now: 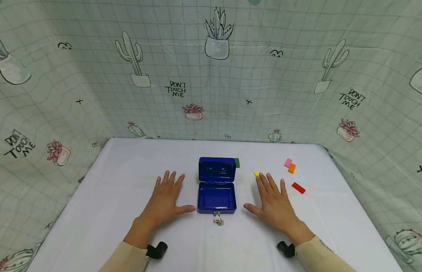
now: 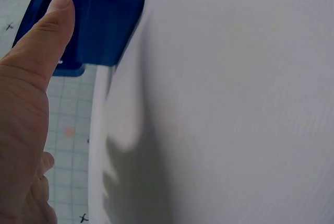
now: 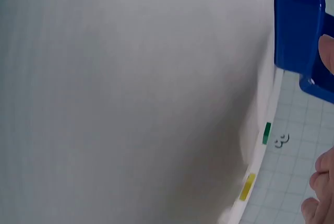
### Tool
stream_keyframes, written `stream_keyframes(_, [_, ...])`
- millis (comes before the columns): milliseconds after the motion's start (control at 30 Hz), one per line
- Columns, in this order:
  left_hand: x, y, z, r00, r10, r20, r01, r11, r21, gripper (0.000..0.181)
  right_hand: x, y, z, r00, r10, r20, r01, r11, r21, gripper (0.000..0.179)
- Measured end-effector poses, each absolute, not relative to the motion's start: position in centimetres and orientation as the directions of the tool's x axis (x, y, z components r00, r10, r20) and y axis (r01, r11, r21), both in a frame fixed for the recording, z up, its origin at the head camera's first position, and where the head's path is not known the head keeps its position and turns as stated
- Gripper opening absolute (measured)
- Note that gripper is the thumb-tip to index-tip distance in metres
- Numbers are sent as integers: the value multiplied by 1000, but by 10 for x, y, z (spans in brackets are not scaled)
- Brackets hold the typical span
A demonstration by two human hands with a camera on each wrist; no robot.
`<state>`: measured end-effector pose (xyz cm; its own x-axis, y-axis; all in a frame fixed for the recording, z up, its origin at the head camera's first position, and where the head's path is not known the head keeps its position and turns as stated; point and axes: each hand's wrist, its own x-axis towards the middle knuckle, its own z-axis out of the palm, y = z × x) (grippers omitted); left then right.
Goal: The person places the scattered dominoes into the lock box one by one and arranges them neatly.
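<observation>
An open blue box (image 1: pixel 216 211) stands mid-table with its lid (image 1: pixel 216 169) tipped back and a bare blue inside. From its front edge hangs a silver latch with what looks like a small padlock (image 1: pixel 218 219). My left hand (image 1: pixel 165 202) is left of the box, fingers straight and spread, the thumb (image 2: pixel 61 12) pointing at its side. On the other side, my right hand (image 1: pixel 275 206) is spread the same way and holds nothing. Just beyond its fingertips lies a yellow block (image 1: pixel 256 173), partly hidden. A red block (image 1: pixel 298 187) lies right of that hand.
Farther back on the right, a pink block (image 1: pixel 288 163) lies beside an orange block (image 1: pixel 291 168). A green block (image 1: pixel 237 163) shows partly behind the lid. White cloth (image 1: pixel 136 162) covers the table, and a patterned curtain (image 1: pixel 245 83) surrounds its back and sides.
</observation>
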<state>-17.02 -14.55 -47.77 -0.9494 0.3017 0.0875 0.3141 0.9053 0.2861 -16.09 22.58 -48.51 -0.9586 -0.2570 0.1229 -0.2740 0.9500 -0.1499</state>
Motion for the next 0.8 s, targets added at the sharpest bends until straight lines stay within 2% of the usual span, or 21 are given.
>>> stream_keyframes(133, [-170,-139,-485,-937,337,88,346,872,347,114,-160,218,-487,-938,-321,133,-339,929,-146,108])
stream_keyframes(333, [-171,-126,-492,-939,337,71,329,814,480,112,-159,207,-487,-896,-420,146,-438,888,-137,102])
stream_keyframes(567, [-177,-119,-497,-932,362,-20,262,711,652,117,-162,197,-487,-872,-481,96,-490,859,-151,97])
stream_keyframes(800, [-185,-123,-497,-933,347,-91,177,667,724,116,-168,189,-487,-856,-510,78,-516,840,-170,98])
